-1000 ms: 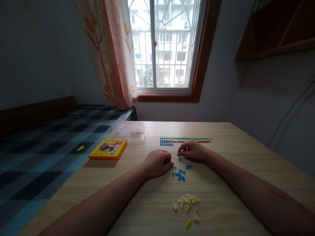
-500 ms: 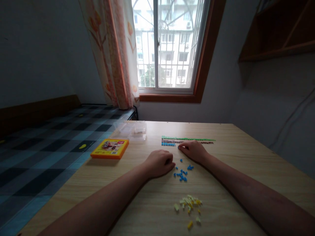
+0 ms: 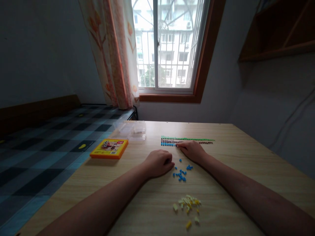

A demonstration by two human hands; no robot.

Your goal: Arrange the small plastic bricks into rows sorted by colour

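My right hand [image 3: 191,151] rests on the wooden table [image 3: 236,154], fingers pinched together at the right end of a short row of blue pieces [image 3: 167,144]; what the fingertips hold is too small to make out. Above that row lie a dark row [image 3: 194,142] and a long green row [image 3: 187,139]. My left hand [image 3: 158,163] lies curled in a loose fist on the table, nothing visible in it. Loose blue pieces [image 3: 181,173] are scattered between my hands. A small heap of yellow pieces [image 3: 187,203] lies nearer to me.
An orange-yellow box [image 3: 109,148] lies at the table's left side, a clear plastic case [image 3: 131,129] behind it. A bed with a dark checked cover [image 3: 49,144] runs along the left. A window and curtain [image 3: 113,52] stand behind; a wooden shelf [image 3: 275,29] hangs at upper right.
My right hand has slid forward and a little left, from the loose blue pieces up to the end of the blue row. My left hand has stayed put.
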